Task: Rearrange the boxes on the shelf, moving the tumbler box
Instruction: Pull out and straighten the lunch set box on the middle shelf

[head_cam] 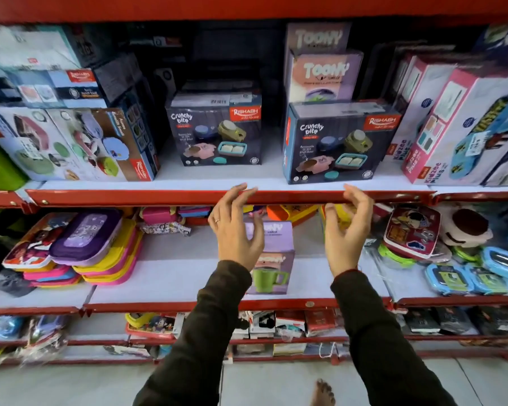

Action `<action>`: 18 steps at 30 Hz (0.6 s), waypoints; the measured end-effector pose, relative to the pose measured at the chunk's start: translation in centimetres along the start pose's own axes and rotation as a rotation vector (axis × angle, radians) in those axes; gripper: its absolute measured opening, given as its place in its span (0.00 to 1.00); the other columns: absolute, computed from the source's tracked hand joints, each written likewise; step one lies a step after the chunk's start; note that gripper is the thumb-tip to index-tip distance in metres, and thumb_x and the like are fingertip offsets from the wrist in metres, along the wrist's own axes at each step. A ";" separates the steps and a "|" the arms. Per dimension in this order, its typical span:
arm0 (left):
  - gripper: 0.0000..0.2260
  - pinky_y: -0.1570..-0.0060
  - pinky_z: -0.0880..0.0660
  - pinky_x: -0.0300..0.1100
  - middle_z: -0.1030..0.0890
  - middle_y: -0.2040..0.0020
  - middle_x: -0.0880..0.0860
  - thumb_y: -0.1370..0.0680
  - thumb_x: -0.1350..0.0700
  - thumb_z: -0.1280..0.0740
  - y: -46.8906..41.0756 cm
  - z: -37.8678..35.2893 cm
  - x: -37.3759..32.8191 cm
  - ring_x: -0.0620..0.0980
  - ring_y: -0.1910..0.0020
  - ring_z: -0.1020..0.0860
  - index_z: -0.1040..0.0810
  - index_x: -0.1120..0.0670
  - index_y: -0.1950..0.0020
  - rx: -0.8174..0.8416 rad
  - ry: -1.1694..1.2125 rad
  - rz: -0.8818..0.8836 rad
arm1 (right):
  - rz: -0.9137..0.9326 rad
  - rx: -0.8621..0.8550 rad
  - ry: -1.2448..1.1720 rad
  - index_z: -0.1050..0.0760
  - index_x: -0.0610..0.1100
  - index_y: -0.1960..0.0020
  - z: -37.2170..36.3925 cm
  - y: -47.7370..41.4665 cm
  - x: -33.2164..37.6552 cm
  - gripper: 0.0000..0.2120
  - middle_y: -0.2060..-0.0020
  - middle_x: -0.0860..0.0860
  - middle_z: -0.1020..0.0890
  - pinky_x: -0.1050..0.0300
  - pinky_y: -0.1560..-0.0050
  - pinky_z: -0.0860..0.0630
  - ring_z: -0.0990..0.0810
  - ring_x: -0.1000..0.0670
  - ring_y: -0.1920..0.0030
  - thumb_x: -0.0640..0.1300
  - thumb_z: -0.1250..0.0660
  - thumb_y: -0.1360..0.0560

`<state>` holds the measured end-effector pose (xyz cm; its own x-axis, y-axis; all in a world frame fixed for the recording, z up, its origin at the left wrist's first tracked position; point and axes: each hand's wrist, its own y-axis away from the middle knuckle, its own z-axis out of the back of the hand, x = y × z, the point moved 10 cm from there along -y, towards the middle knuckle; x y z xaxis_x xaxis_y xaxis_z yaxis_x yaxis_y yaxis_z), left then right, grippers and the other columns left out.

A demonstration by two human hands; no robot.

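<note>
Both the left hand [237, 230] and right hand [346, 232] hover empty, fingers spread, framing the upright lilac cardboard tumbler box [272, 259] on the red-edged shelf [165, 281], apparently poised to grasp it.

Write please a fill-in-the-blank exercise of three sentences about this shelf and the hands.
1. The purple tumbler box on the middle shelf shows a ____ mug.
2. Both hands, the left hand and the right hand, hold ____.
3. Two tumbler boxes stand ____ the right Crunchy Bite box.

Missing words: green; nothing; behind
</note>
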<state>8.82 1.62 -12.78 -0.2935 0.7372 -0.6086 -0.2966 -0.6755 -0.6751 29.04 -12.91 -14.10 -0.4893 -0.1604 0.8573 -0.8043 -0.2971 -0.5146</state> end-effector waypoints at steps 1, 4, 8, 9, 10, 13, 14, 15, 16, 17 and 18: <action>0.23 0.33 0.39 0.45 0.27 0.30 0.51 0.25 0.59 0.34 -1.5 -0.1 -1.7 0.50 0.29 0.31 0.30 0.49 0.31 -0.006 0.011 -0.039 | 0.033 -0.033 0.000 0.28 0.47 0.34 0.5 -1.5 1.2 0.20 0.36 0.50 0.26 0.49 0.31 0.26 0.25 0.50 0.34 0.35 0.33 0.24; 0.26 0.29 0.37 0.46 0.30 0.27 0.52 0.23 0.58 0.35 -5.4 -1.9 -5.1 0.51 0.27 0.32 0.34 0.52 0.25 0.039 0.106 -0.075 | 0.016 -0.058 -0.003 0.32 0.44 0.26 1.3 -5.6 2.6 0.25 0.27 0.48 0.30 0.56 0.24 0.35 0.32 0.50 0.25 0.38 0.33 0.22; 0.31 0.21 0.44 0.46 0.38 0.21 0.55 0.20 0.57 0.36 -8.2 -6.3 -5.4 0.53 0.21 0.40 0.45 0.55 0.20 0.233 0.274 0.128 | -0.198 0.014 0.029 0.47 0.45 0.18 1.4 -10.3 0.2 0.32 0.18 0.46 0.45 0.49 0.18 0.47 0.47 0.46 0.17 0.42 0.37 0.18; 0.31 0.21 0.45 0.45 0.39 0.20 0.56 0.20 0.57 0.36 -8.3 -7.4 -5.2 0.54 0.20 0.41 0.46 0.55 0.20 0.284 0.308 0.200 | -0.267 0.036 0.045 0.50 0.44 0.17 1.4 -11.0 -0.7 0.33 0.17 0.46 0.47 0.47 0.17 0.49 0.48 0.45 0.17 0.43 0.39 0.17; 0.31 0.22 0.45 0.45 0.40 0.20 0.57 0.19 0.58 0.36 -8.4 -8.3 -5.0 0.55 0.20 0.41 0.46 0.56 0.20 0.320 0.332 0.256 | -0.327 0.063 0.043 0.52 0.43 0.17 1.3 -11.6 -1.4 0.32 0.16 0.46 0.48 0.47 0.17 0.50 0.49 0.45 0.16 0.43 0.41 0.17; 0.28 0.23 0.41 0.45 0.35 0.23 0.60 0.20 0.60 0.35 -8.5 -9.9 -4.5 0.58 0.22 0.36 0.42 0.59 0.21 0.376 0.323 0.338 | -0.433 0.138 0.012 0.49 0.41 0.17 1.0 -12.2 -2.7 0.29 0.17 0.47 0.45 0.55 0.20 0.49 0.46 0.47 0.17 0.42 0.45 0.15; 0.27 0.24 0.40 0.44 0.33 0.24 0.60 0.20 0.60 0.36 -8.4 -10.2 -4.3 0.58 0.23 0.34 0.40 0.59 0.22 0.388 0.326 0.358 | -0.448 0.152 0.006 0.47 0.41 0.18 0.9 -12.2 -2.9 0.27 0.17 0.47 0.43 0.57 0.22 0.47 0.45 0.47 0.17 0.41 0.45 0.15; 0.26 0.26 0.39 0.41 0.31 0.24 0.59 0.19 0.61 0.36 -8.2 -10.3 -4.2 0.57 0.24 0.33 0.40 0.58 0.22 0.397 0.339 0.378 | -0.451 0.165 0.007 0.45 0.41 0.18 0.9 -12.3 -2.9 0.26 0.18 0.46 0.41 0.59 0.24 0.46 0.44 0.47 0.17 0.40 0.45 0.16; 0.26 0.28 0.39 0.39 0.31 0.24 0.58 0.19 0.62 0.37 -8.1 -10.3 -4.1 0.56 0.24 0.32 0.39 0.58 0.22 0.394 0.365 0.392 | -0.442 0.177 0.015 0.44 0.40 0.18 1.0 -12.3 -2.8 0.26 0.18 0.46 0.40 0.60 0.25 0.45 0.43 0.47 0.18 0.39 0.45 0.16; 0.25 0.30 0.39 0.37 0.30 0.24 0.57 0.19 0.62 0.38 -8.0 -9.9 -4.1 0.55 0.24 0.32 0.39 0.57 0.22 0.380 0.385 0.403 | -0.419 0.190 0.031 0.43 0.41 0.19 1.1 -12.1 -2.5 0.26 0.19 0.46 0.38 0.61 0.26 0.45 0.42 0.47 0.18 0.38 0.44 0.16; 0.25 0.31 0.39 0.35 0.30 0.24 0.56 0.18 0.62 0.38 -8.0 -9.4 -4.0 0.54 0.24 0.32 0.39 0.56 0.22 0.354 0.400 0.402 | -0.388 0.204 0.043 0.41 0.41 0.19 1.2 -12.0 -2.1 0.26 0.20 0.46 0.36 0.61 0.25 0.45 0.40 0.48 0.19 0.37 0.43 0.16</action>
<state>20.91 4.22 -8.90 -0.1046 0.3302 -0.9381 -0.5345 -0.8141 -0.2270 40.13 -10.14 -9.76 -0.1807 0.0379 0.9828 -0.8503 -0.5082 -0.1367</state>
